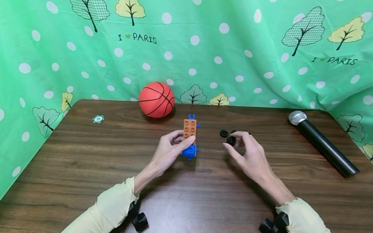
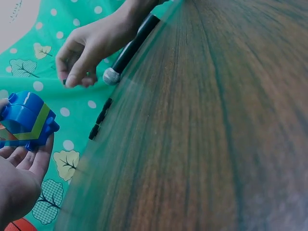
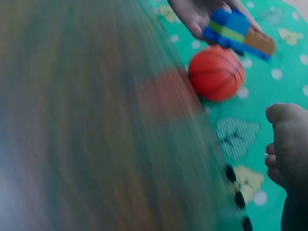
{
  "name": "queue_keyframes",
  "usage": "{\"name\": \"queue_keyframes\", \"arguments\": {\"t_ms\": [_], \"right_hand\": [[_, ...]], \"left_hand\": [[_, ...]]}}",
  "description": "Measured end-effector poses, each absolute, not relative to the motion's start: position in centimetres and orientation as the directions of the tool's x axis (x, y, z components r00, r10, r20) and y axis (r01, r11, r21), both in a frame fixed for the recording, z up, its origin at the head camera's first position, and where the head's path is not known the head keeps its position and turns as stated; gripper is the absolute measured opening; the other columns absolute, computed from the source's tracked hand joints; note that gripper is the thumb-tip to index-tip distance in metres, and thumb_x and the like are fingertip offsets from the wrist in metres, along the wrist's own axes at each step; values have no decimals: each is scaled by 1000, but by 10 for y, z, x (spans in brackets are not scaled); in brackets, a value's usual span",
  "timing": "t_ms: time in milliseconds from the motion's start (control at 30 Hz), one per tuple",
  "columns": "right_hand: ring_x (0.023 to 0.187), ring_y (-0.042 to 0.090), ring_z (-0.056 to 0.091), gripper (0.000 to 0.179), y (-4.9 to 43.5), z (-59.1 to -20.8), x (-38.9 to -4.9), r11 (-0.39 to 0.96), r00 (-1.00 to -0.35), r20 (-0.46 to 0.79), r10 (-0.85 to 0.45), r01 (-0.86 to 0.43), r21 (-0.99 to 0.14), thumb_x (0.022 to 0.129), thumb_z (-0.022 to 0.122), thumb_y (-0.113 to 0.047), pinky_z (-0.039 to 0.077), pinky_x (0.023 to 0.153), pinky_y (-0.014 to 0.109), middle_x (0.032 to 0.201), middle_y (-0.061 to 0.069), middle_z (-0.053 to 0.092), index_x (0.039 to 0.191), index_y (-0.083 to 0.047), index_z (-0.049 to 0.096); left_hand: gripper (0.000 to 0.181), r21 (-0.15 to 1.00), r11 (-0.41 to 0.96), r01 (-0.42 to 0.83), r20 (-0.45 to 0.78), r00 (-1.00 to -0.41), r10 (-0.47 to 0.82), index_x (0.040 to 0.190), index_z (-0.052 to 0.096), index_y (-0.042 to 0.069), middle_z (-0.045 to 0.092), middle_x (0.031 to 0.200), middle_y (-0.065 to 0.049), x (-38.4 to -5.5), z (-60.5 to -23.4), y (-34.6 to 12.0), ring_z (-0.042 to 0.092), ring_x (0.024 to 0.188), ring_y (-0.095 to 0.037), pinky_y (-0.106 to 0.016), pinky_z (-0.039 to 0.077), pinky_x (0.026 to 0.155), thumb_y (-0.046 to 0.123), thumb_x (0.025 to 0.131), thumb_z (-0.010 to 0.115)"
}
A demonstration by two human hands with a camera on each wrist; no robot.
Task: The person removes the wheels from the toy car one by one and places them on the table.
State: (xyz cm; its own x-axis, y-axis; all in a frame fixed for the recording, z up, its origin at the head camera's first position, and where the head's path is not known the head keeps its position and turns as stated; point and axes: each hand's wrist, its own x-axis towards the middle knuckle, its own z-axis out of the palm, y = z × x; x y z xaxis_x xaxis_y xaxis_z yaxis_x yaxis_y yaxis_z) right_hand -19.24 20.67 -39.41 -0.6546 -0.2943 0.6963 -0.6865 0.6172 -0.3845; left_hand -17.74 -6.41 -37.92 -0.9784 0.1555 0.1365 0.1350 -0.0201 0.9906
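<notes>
My left hand (image 1: 169,149) grips a toy block vehicle (image 1: 190,126), thumb on top and fingers underneath. It has an orange studded deck, a blue end block (image 2: 24,113) with a yellow-green stripe, and blue pegs along its side. To the right, my right hand (image 1: 251,155) pinches a small black wheel (image 1: 231,140) between thumb and fingers. From the left wrist view, this hand (image 2: 96,45) appears raised above the tabletop, with only a dark bit of the wheel showing. Loose black wheels (image 1: 224,133) lie on the table just beyond it, partly hidden by the fingers.
An orange-red toy basketball (image 1: 156,99) sits at the table's back edge, left of the vehicle. A round chip (image 1: 98,119) lies farther left. On the right, a black microphone (image 1: 326,145) lies slantwise on the wooden table (image 1: 196,211). A green printed cloth (image 1: 197,28) hangs behind.
</notes>
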Motion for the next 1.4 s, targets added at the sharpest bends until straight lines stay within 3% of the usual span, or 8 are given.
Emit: {"name": "queue_keyframes", "arguments": {"t_ms": [200,433,767,1067,1267,1400], "right_hand": [[76,20,55,39,234,-396,-204,703,-666,692,-280,-633,-325,82,86,-1,46,66,35,84,9,56,112,2,61],[77,21,55,35,255,-397,-210,759,-732,641,-231,-548,-352,86,83,-1,43,66,35,85,9,56,113,1,62],[78,30,58,29,276,-401,-220,806,-813,557,-168,-438,-397,92,78,-6,46,69,48,88,15,58,115,1,63],[85,39,60,27,288,-405,-230,836,-887,435,-153,-351,-421,96,71,-8,46,77,57,96,24,59,117,6,62],[95,43,55,28,288,-402,-235,838,-924,344,-169,-319,-444,98,66,-9,38,92,61,103,29,59,120,8,61],[100,46,52,29,287,-400,-237,841,-937,308,-164,-296,-452,98,64,-9,35,94,61,105,30,58,120,9,61]], "left_hand": [[37,991,-19,130,132,-980,149,125,68,-2,75,101,-11,-177,-380,-66,67,84,-10,-23,51,69,22,97,72],[37,991,-32,130,133,-980,149,126,67,-3,74,101,-11,-177,-379,-66,68,83,-11,-24,53,71,22,98,71],[36,990,-26,136,138,-979,149,125,68,-2,74,100,-10,-178,-381,-68,68,82,-11,-24,53,70,22,97,72],[36,989,-31,141,144,-979,147,125,68,-2,74,100,-10,-178,-382,-68,69,83,-11,-24,53,72,22,98,71],[34,989,-35,146,150,-978,145,123,69,-2,75,98,-9,-177,-381,-68,68,82,-10,-23,52,71,20,97,72],[31,987,-48,151,157,-976,151,121,70,-2,75,94,-5,-178,-381,-68,67,79,-7,-21,50,68,19,98,72]]}}
